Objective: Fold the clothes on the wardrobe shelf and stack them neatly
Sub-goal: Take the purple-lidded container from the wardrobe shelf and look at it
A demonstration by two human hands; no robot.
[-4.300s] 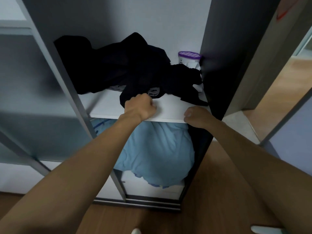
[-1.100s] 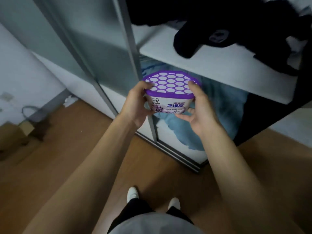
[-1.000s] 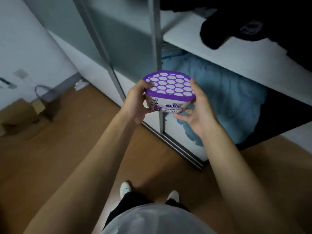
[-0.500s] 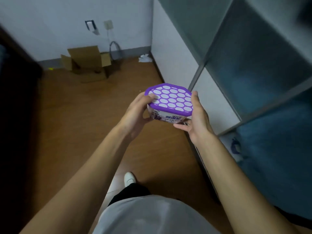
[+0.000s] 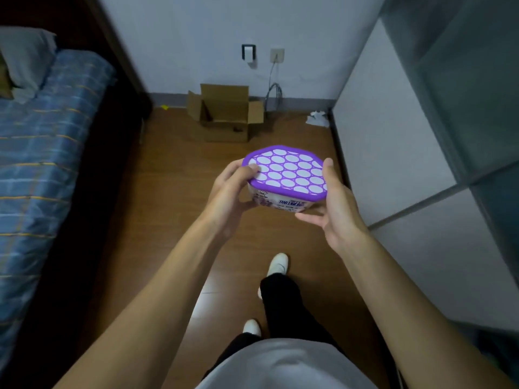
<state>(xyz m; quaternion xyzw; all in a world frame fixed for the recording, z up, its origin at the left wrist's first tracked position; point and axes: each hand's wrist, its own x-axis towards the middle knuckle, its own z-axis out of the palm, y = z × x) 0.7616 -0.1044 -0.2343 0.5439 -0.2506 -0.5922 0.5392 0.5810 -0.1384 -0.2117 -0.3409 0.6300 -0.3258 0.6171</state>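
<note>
A plastic container (image 5: 286,175) with a purple lid patterned in pale ovals is held level in mid-air at the centre of the frame, above the wooden floor (image 5: 174,192). A printed label is seen on its white side, too small to read. The container is grasped from both sides. The left hand (image 5: 224,197) is wrapped round the left edge, with the thumb laid on the lid's top and the fingers curled against the side wall. The right hand (image 5: 337,209) is set against the right edge, with the thumb raised along the lid's rim and the fingers reaching under the base.

The clothes named in the task are out of frame. Only the wardrobe (image 5: 421,136) is seen, as white and frosted grey panels down the right side.

Below the hands, two white shoes (image 5: 278,263) and dark trousers (image 5: 278,304) are seen on the floor, and a grey shirt (image 5: 280,366) fills the bottom centre.

Above the container, an open cardboard box (image 5: 224,116) stands on the floor against the far wall (image 5: 196,37). Two wall sockets (image 5: 248,51) are mounted above it, and a cable (image 5: 273,94) hangs from the right one to the floor just beside the box. Crumpled white paper (image 5: 317,119) lies near the wardrobe's foot, and a small yellow scrap (image 5: 165,107) lies at the skirting to the left of the box.

The left side of the frame is taken up by a bed (image 5: 42,164) with a blue checked cover in a dark frame. A grey pillow (image 5: 25,57) rests at its upper left end.
</note>
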